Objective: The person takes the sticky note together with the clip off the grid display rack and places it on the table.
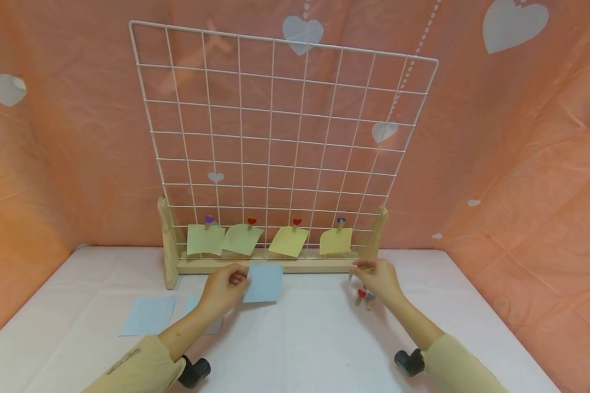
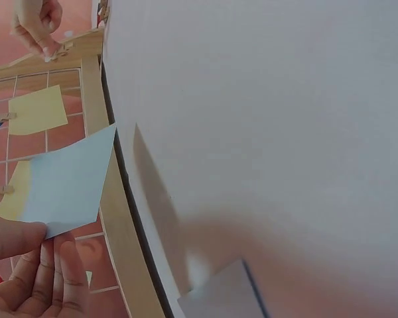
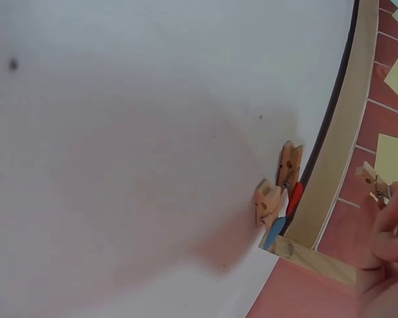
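My left hand (image 1: 227, 286) pinches a blue sticky note (image 1: 264, 283) by its edge, held up in front of the wooden base of a white wire grid (image 1: 270, 164). In the left wrist view the thumb lies over the corner of the note, fingers behind it. On the right side, my right hand (image 1: 377, 277) grips a small wooden clothespin (image 3: 373, 180) between thumb and fingers. Below that hand, a clothespin with a red heart (image 1: 361, 295) and one with a blue heart (image 1: 371, 298) lie on the table.
Several yellow and greenish notes (image 1: 288, 242) hang along the grid's bottom from heart clothespins. Another blue note (image 1: 147, 315) lies on the table at left, with more paper partly hidden behind the left forearm. A wooden stand (image 1: 169, 245) supports the grid.
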The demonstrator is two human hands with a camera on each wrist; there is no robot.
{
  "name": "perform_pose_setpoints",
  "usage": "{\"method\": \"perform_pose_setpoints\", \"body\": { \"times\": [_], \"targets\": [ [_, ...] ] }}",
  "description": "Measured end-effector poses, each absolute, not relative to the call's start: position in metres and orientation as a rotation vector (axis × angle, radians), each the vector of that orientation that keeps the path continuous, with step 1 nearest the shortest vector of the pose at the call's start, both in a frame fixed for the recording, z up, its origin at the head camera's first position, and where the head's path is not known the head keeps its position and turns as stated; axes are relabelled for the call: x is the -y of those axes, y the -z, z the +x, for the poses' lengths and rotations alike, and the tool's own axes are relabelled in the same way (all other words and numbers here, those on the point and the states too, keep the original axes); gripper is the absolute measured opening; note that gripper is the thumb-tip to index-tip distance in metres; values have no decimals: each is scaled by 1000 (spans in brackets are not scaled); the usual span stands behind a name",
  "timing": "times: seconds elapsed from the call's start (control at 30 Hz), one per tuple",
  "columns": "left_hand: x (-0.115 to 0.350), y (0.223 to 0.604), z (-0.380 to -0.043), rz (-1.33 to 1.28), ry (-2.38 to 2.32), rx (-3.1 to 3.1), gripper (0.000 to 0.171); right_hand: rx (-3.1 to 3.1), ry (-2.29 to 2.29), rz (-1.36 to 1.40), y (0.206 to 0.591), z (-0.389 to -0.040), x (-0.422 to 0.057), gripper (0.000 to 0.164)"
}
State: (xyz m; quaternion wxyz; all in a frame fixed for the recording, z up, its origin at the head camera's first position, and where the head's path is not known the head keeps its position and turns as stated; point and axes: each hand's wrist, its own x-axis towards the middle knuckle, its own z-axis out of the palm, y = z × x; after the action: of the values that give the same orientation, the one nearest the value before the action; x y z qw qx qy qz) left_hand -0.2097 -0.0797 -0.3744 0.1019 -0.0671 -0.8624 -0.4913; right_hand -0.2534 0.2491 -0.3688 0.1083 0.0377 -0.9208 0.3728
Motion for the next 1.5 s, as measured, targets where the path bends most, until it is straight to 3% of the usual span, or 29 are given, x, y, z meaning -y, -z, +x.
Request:
{"method": "perform_pose_setpoints", "body": {
  "times": [0.93, 1.5],
  "targets": [
    [94, 392, -196, -22, 1670, 2715, 18, 2872, -1254, 87, 381, -250, -251, 16],
    [97, 402, -195, -138, 1362, 2788, 19, 2915, -1220, 80, 386, -252, -255, 16]
  ]
}}
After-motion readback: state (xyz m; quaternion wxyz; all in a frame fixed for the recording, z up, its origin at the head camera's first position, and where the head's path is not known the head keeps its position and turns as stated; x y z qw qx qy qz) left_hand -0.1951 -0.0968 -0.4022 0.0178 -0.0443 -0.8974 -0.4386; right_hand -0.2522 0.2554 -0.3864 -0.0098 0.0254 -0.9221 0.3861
